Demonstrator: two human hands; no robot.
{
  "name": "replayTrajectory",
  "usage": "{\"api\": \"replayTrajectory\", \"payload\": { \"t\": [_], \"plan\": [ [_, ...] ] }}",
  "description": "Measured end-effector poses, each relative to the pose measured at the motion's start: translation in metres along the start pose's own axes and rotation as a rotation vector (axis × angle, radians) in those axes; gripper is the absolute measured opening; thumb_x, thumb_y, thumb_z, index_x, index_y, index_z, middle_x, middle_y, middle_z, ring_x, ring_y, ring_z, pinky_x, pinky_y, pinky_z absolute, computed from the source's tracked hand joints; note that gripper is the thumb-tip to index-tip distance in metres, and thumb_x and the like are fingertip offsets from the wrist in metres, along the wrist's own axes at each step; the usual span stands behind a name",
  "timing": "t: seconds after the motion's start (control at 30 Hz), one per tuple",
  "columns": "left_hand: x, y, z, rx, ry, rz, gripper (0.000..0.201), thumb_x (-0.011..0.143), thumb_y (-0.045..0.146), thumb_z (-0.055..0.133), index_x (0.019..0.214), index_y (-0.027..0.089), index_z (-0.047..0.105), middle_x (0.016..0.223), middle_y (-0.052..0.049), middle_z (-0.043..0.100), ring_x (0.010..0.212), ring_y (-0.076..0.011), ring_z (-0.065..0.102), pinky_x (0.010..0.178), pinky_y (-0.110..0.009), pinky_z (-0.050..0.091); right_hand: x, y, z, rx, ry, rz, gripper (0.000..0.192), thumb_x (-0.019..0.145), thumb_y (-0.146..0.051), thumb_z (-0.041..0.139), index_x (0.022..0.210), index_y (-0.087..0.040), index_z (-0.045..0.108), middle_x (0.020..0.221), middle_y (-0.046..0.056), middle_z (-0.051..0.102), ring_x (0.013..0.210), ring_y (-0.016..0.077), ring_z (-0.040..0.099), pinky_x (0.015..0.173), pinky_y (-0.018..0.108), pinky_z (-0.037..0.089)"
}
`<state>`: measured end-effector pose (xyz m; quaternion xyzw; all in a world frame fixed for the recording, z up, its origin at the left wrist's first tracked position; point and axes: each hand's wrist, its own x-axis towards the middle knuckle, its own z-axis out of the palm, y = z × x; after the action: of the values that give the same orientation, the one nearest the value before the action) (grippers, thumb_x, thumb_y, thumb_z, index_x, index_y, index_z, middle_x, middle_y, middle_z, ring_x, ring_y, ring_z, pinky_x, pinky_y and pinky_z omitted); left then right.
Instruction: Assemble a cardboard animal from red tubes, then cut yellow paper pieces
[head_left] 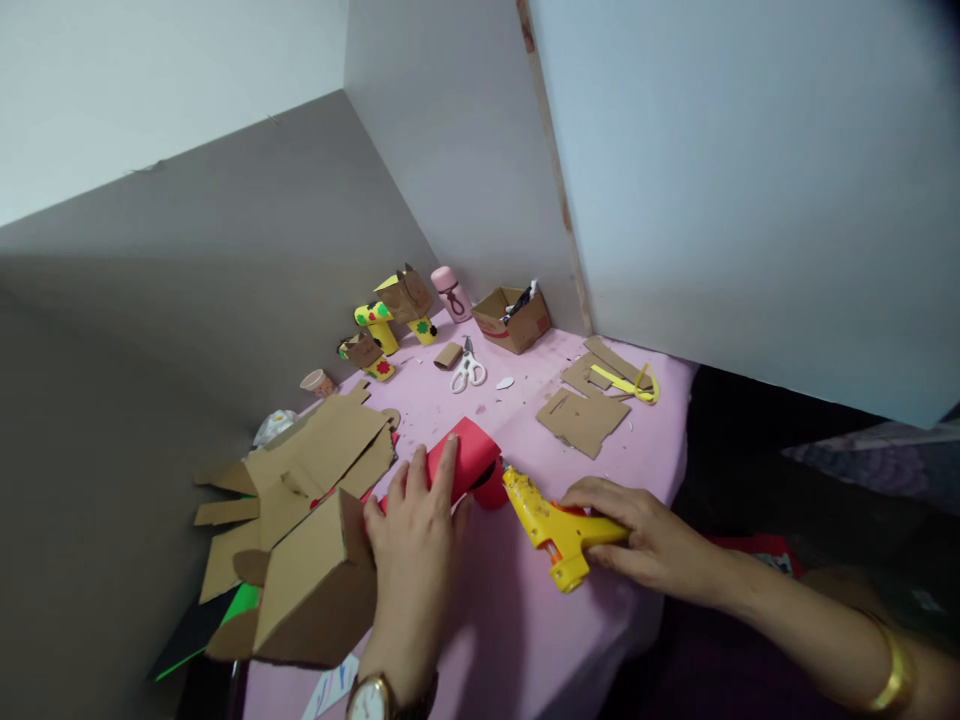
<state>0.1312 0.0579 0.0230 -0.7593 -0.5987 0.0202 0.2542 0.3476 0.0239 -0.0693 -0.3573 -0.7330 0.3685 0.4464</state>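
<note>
R grip (pixel 660 535) is wrapped round 1 yellow plastic glue gun (pixel 551 520), pointing L + away, nr. 1 curved red paper piece (pixel 469 452); can't tell if touching. L grip (pixel 416 530) is closer: fingers over that paper, can't tell if pinching. Pink-cloth tabletop (pixel 517 590) w/ 1 white-handled scissors (pixel 469 372), 1 pink bottle (pixel 451 296).

The left hand (pixel 415 525) partly hides the red paper (pixel 472 450), and the bottom edge crops the wristwatch (pixel 368 701)

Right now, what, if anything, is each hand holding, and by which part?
The right hand holds the yellow glue gun by its handle. The left hand lies on the red paper; whether it grips is unclear.
</note>
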Motion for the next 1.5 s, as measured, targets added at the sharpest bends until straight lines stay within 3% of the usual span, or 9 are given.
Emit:
{"api": "replayTrajectory", "payload": {
  "t": [0.2,0.37,0.6,0.8,0.93,1.03,1.23,1.5],
  "plan": [
    [-0.002,0.002,0.001,0.061,-0.005,0.03,0.052,0.089,0.029,0.046,0.14,0.031,0.033,0.14,-0.019,0.044,0.12,-0.0359,0.046,0.089,-0.058,0.038,-0.009,0.006,0.003,0.002,0.073,0.03,0.036,0.075,-0.017,0.055,0.111,-0.018,0.054,0.108,0.01,0.061,0.097,0.0217,0.058,0.083,0.034,0.045],
    [-0.004,0.003,0.003,0.079,-0.005,0.02,0.053,0.089,0.031,0.048,0.14,0.034,0.033,0.142,-0.018,0.041,0.123,-0.0359,0.044,0.091,-0.059,0.036,-0.007,0.01,0.001,-0.096,0.213,0.093,0.033,0.08,-0.025,0.054,0.113,-0.021,0.053,0.115,0.01,0.06,0.103,0.0234,0.057,0.086,0.035,0.046],
    [-0.002,0.006,-0.001,0.047,-0.045,-0.014,0.056,0.086,0.028,0.053,0.138,0.034,0.036,0.143,-0.018,0.04,0.124,-0.0361,0.043,0.092,-0.059,0.035,0.026,0.024,-0.022,-0.557,0.272,0.285,0.031,0.083,-0.029,0.05,0.112,-0.019,0.056,0.11,0.011,0.062,0.102,0.0295,0.058,0.083,0.045,0.047],
    [-0.002,0.007,-0.001,0.01,-0.041,-0.039,0.051,0.088,0.03,0.049,0.137,0.034,0.038,0.141,-0.017,0.044,0.124,-0.0354,0.044,0.092,-0.058,0.036,0.042,0.046,-0.034,-0.627,0.246,0.251,0.028,0.076,-0.024,0.058,0.102,-0.014,0.062,0.107,0.016,0.061,0.104,0.0358,0.052,0.085,0.051,0.043],
    [-0.003,0.007,0.001,-0.004,-0.035,-0.055,0.049,0.089,0.028,0.046,0.137,0.035,0.038,0.14,-0.015,0.046,0.123,-0.0358,0.046,0.093,-0.059,0.036,0.04,0.041,-0.034,-0.588,0.271,0.233,0.049,0.072,-0.028,0.063,0.115,-0.006,0.057,0.118,0.024,0.054,0.109,0.0423,0.046,0.088,0.059,0.037],
    [-0.002,0.006,0.002,-0.023,-0.027,-0.056,0.05,0.089,0.026,0.046,0.137,0.035,0.037,0.139,-0.015,0.047,0.123,-0.0361,0.046,0.094,-0.06,0.035,0.047,0.023,-0.03,-0.483,0.29,0.186,0.045,0.081,-0.036,0.054,0.116,-0.009,0.057,0.122,0.021,0.054,0.114,0.0375,0.046,0.094,0.056,0.034],
    [-0.005,0.006,0.006,-0.065,0.004,-0.057,0.054,0.086,0.027,0.05,0.138,0.036,0.036,0.14,-0.016,0.046,0.123,-0.0359,0.046,0.094,-0.061,0.033,0.089,-0.016,-0.005,-0.171,0.173,0.126,0.033,0.089,-0.041,0.043,0.094,-0.019,0.066,0.093,0.007,0.07,0.086,0.0222,0.062,0.076,0.034,0.049],
    [-0.01,0.005,0.015,-0.117,0.05,-0.027,0.055,0.087,0.022,0.046,0.14,0.035,0.033,0.142,-0.016,0.043,0.127,-0.0361,0.042,0.096,-0.063,0.032,0.111,-0.009,0.019,-0.001,0.157,0.188,0.027,0.081,-0.038,0.049,0.064,-0.018,0.057,0.06,-0.002,0.056,0.06,0.0164,0.053,0.058,0.028,0.042]
  ]
}}
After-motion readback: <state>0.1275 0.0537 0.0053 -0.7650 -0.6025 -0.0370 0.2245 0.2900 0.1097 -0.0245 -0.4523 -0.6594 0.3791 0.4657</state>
